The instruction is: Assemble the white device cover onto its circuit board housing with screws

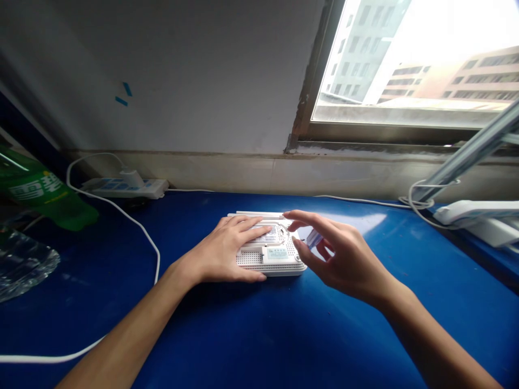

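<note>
A white box-shaped device [275,255] with perforated vents and printed labels lies on the blue tabletop [267,335]. My left hand [229,248] rests across its left part, fingers spread over the top and thumb along the near edge. At the device's right end is my right hand [338,246], its index finger and thumb apart near the far right corner. A small translucent, bluish object [313,238] is held in its palm by the curled lower fingers; its exact shape is partly hidden.
A green bottle [44,189] and a clear plastic bottle [26,265] are at the left. Behind them sits a power strip [152,188] with a white cable [140,224]. A metal bar [466,151] and white equipment [478,213] stand at the right, below a window.
</note>
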Available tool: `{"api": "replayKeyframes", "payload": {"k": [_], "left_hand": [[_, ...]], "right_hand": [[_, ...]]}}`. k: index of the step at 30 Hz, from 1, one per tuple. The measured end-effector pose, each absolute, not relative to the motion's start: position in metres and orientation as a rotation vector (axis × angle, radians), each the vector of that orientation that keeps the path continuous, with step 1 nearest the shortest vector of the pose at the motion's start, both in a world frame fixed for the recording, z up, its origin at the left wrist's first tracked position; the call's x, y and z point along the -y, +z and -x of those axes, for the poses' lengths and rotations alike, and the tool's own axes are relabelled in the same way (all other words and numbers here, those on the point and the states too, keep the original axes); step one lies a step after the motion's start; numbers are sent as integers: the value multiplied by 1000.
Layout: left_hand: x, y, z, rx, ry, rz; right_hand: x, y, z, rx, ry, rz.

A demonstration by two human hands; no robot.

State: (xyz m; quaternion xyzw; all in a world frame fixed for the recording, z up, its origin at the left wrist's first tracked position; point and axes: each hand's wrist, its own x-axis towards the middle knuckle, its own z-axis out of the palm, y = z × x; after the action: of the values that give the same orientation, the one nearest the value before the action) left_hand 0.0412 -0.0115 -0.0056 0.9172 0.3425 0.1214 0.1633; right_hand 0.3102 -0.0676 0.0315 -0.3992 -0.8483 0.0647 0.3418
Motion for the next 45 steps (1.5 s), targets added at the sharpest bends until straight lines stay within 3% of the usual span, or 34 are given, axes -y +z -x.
{"api": "replayKeyframes", "payload": {"k": [15,25,31,41,45], "left_hand": [[13,-2,-43,-1016,304,-2619],[15,0,-44,-1030,279,-2627],[14,1,-43,-1019,280,-2614],[13,-3,-43,-1046,271,-2627],[12,-6,-41,-1030,288,-2625]], "right_hand": [[65,29,-311,2197,93,1036],[69,31,-312,2195,237,1041],[66,27,-313,2169,105,1013],[70,31,-314,2188,335,976],[66,25,-313,2145,199,993]]}}
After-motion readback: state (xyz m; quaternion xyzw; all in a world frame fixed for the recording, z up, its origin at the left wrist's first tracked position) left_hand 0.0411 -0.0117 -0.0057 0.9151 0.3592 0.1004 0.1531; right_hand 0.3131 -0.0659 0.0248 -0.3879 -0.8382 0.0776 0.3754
